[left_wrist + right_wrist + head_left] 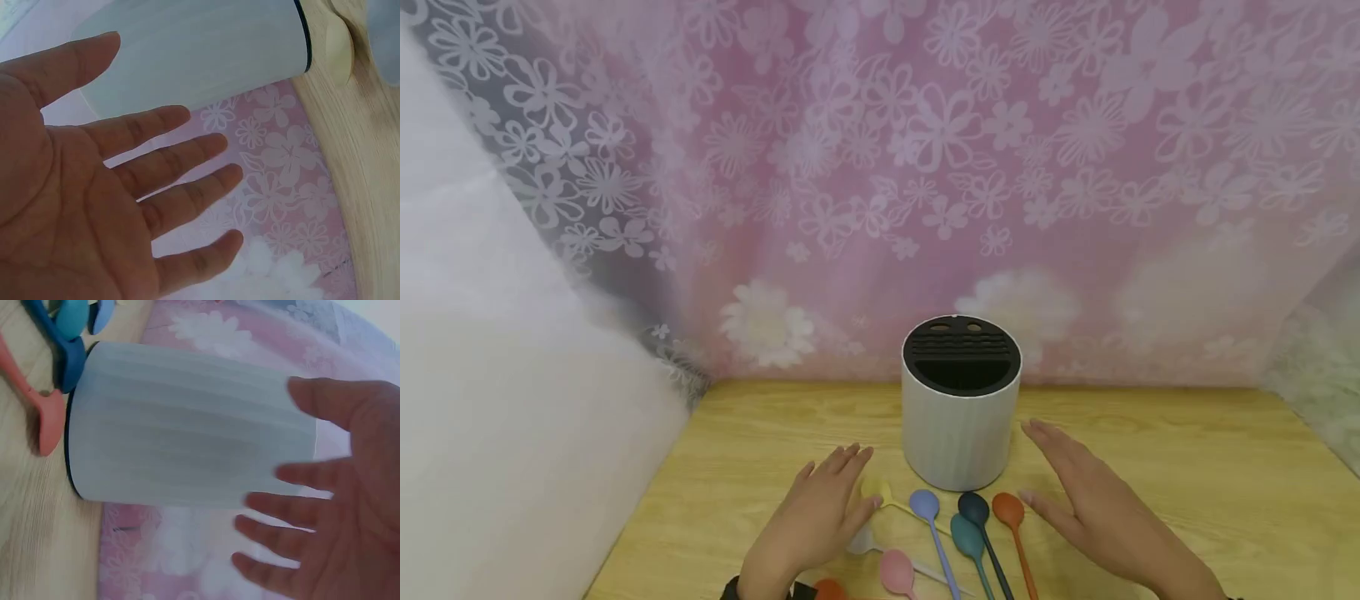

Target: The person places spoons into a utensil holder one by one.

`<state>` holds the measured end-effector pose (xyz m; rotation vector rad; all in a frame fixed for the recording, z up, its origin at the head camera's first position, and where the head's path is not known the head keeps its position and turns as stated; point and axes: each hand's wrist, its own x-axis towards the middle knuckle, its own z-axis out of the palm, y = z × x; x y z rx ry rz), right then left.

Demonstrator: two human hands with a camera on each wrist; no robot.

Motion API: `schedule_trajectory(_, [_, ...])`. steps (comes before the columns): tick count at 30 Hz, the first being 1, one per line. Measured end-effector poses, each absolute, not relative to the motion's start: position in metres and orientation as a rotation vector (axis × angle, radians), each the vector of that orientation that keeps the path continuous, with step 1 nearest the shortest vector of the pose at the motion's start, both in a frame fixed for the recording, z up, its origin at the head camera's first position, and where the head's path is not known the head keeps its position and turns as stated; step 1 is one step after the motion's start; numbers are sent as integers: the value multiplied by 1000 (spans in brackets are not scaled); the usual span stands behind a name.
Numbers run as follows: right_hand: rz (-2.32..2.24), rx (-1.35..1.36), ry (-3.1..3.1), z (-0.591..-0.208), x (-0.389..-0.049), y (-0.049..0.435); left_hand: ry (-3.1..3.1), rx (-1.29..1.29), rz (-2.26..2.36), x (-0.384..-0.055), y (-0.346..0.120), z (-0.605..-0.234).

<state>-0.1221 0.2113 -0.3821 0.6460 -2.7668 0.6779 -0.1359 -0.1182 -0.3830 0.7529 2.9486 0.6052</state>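
A white ribbed cylindrical holder (958, 437) with a black slotted top stands upright on the table. My left hand (816, 517) hovers to its front left, fingers straight and holding nothing. On the other side, my right hand (1101, 512) is held with fingers extended, apart from the holder. Between the hands lie several spoons: a blue-violet spoon (925, 504), a dark navy spoon (973, 507), a teal spoon (967, 535), an orange spoon (1008, 510) and a pink spoon (897, 572). A yellow utensil (876, 490) and a whitish utensil (862, 542) are partly behind my left hand.
The wooden table (1187, 450) reaches back to a pink floral curtain (850, 208). White cloth (512, 375) hangs along the left side. Another orange piece (831, 590) is cut off at the bottom edge of the head view, near my left wrist.
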Motion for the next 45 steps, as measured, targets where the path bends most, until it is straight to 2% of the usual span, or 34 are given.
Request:
schedule_trajectory(5, [1090,560,-2624,-379,-156,207,3000,834,827,-157,-111,-386])
schedule_trajectory(9, [1289,556,-2500,-375,-183,202,2976,816,1174,-178,-97,-388])
schedule_trajectory(13, [1447,587,-2479,-367,-193,195,2835,777,1437,-194,-75,-389])
schedule_trajectory(20, [1588,679,-2485,-363,-202,197,2768,739,1529,-211,-41,-387])
schedule_trajectory(29, [1524,597,-2477,-351,-192,211,2773,695,1481,-211,-21,-379])
schedule_trajectory(45, [1502,520,-2531,-354,-151,243,2504,767,1494,-198,6,-406])
